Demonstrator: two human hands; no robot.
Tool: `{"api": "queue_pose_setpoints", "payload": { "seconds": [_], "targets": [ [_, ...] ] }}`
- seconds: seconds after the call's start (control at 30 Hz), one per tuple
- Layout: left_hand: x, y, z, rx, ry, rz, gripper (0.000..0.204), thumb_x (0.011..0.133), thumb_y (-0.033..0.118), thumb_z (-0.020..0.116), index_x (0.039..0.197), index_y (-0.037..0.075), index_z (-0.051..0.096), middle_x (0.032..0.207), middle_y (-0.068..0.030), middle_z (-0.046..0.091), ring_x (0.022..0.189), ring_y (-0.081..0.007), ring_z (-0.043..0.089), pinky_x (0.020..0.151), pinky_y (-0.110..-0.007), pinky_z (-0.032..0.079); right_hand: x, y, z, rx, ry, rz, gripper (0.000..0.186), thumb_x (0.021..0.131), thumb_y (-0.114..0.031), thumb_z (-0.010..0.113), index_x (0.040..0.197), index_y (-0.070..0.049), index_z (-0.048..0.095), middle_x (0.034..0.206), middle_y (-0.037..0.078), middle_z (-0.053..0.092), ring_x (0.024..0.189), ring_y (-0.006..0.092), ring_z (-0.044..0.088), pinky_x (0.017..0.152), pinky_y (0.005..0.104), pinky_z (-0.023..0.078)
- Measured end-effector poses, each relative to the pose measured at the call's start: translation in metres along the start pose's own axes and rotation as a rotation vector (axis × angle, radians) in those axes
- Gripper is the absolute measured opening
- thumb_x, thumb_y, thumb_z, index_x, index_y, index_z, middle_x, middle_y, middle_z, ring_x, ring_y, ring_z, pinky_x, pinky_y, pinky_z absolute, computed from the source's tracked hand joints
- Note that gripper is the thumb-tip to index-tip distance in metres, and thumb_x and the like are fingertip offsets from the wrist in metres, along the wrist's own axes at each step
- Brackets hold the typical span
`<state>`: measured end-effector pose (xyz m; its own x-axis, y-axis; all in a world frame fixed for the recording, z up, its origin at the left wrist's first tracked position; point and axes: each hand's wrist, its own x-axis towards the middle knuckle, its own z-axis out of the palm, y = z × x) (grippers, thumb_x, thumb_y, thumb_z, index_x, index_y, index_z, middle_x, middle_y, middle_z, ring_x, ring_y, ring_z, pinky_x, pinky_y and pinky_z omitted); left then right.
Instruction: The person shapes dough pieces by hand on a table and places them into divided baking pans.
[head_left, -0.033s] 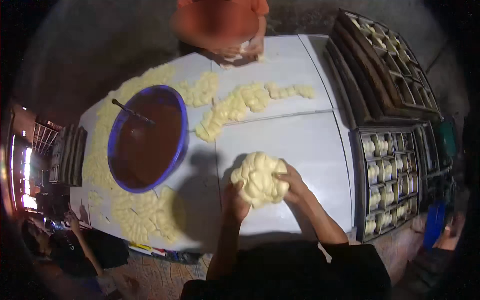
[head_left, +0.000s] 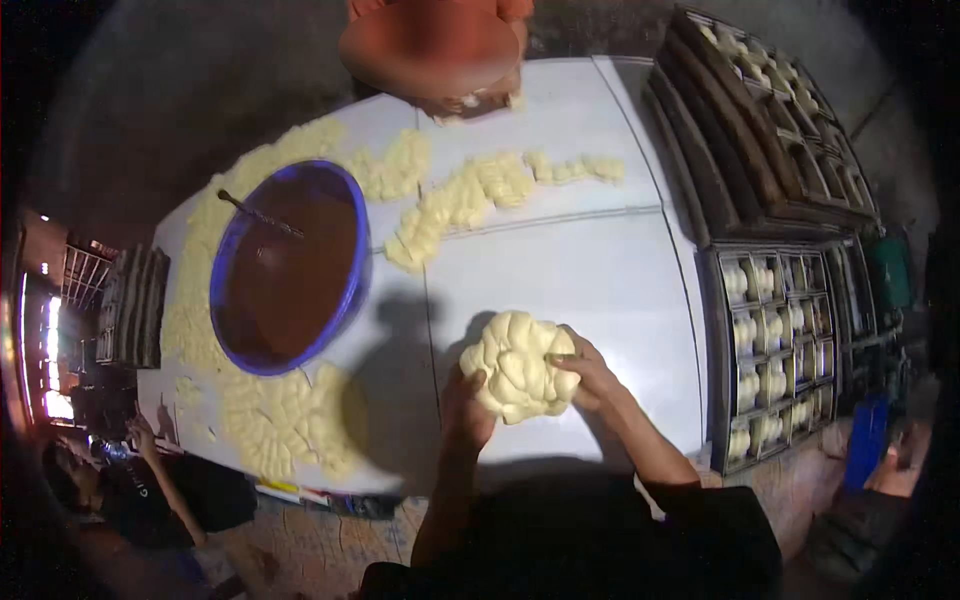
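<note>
Both my hands hold a rounded clump of pale yellow dough pieces (head_left: 520,366) above the near part of the white table. My left hand (head_left: 468,408) grips its left side with the thumb on the front. On the right side, my right hand (head_left: 588,370) presses a thumb into the top edge of the clump, its other fingers mostly hidden behind. Farther off, a row of similar dough pieces (head_left: 462,203) lies across the table. More dough pieces (head_left: 285,420) are spread left of my hands, beside a purple-rimmed basin (head_left: 358,290) of brown filling with a spoon-like utensil (head_left: 262,214) in it.
To the right stand compartmented metal trays (head_left: 716,350) holding dough pieces, with stacked trays (head_left: 720,150) behind. Across the table a person in orange (head_left: 430,50) works with dough. Another person in black (head_left: 150,495) is at the lower left. More stacked trays (head_left: 133,305) stand at the far left.
The clump has tilted slightly in my hands and sits a little lower in view. The table and basin have shifted slightly up and left in the picture. Both hands keep their grip.
</note>
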<state>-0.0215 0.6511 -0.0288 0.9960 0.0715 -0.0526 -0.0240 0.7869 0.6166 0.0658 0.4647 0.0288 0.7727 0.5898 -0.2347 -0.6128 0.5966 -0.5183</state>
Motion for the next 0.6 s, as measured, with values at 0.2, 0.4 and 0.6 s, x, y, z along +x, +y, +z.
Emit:
{"api": "queue_pose_setpoints", "payload": {
  "seconds": [0.2, 0.4, 0.6],
  "targets": [
    [-0.1, 0.016, 0.033, 1.552, 0.684, -0.324, 0.048, 0.082, 0.009, 0.059, 0.127, -0.002, 0.045, 0.115, -0.019, 0.051, 0.11, -0.0325, 0.05, 0.092, -0.04, 0.041, -0.095, 0.012, -0.051, -1.191, 0.342, 0.011, 0.041, 0.087, -0.011, 0.061, 0.12, 0.008, 0.048, 0.114, 0.016, 0.057, 0.104, 0.021, 0.057, 0.089, 0.0318, 0.047],
    [-0.104, -0.01, 0.021, 1.507, 0.287, 0.142, 0.049, 0.08, 0.002, 0.058, 0.128, -0.001, 0.046, 0.129, -0.0224, 0.047, 0.123, -0.037, 0.043, 0.105, -0.042, 0.031, -0.119, 0.007, -0.006, -1.445, 0.309, 0.083, 0.063, 0.08, -0.021, 0.069, 0.133, -0.001, 0.041, 0.12, 0.024, 0.057, 0.111, 0.0346, 0.057, 0.095, 0.0405, 0.045],
    [-0.068, -0.07, 0.087, 2.049, -0.653, 0.174, 0.057, 0.087, 0.015, 0.052, 0.141, 0.007, 0.034, 0.144, -0.0069, 0.039, 0.137, -0.0248, 0.029, 0.109, -0.055, 0.02, -0.171, -0.012, -0.046, -1.006, 0.419, 0.024, 0.054, 0.076, -0.004, 0.07, 0.127, -0.003, 0.051, 0.094, 0.013, 0.068, 0.081, 0.0185, 0.065, 0.072, 0.0277, 0.052]
  ]
}}
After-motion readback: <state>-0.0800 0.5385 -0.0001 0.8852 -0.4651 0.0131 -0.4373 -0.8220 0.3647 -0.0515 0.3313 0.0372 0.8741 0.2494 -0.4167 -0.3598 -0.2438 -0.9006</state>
